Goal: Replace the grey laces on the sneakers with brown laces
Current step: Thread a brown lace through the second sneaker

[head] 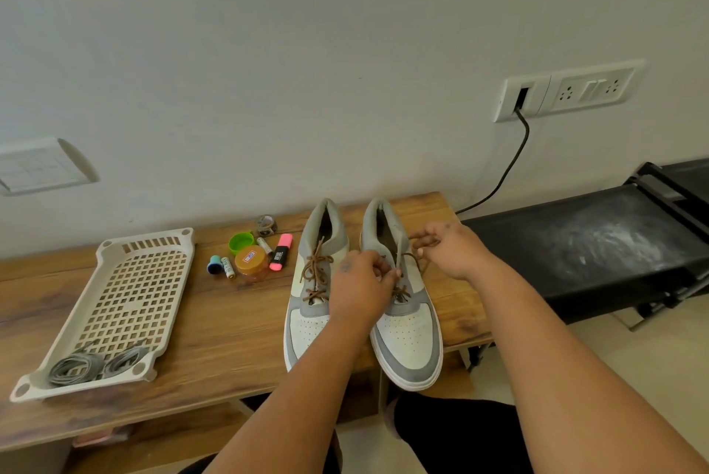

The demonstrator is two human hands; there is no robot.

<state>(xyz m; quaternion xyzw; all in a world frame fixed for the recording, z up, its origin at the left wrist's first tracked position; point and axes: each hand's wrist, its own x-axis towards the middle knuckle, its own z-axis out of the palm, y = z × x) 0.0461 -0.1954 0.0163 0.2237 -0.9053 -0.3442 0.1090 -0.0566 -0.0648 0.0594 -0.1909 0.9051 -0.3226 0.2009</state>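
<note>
Brown laces (315, 271) cross the eyelets of the left sneaker (307, 305), which stands beside the right sneaker (406, 324) on a wooden table (215, 324). Both forearms reach forward over the near edge. The left hand (358, 287), knuckles up, pinches a brown lace end over the right sneaker's tongue; the right hand (450, 249), wrist bent inward, pinches the other end near the collar. Grey laces (90, 362) lie coiled in a perforated tray (115, 243), well apart at left.
</note>
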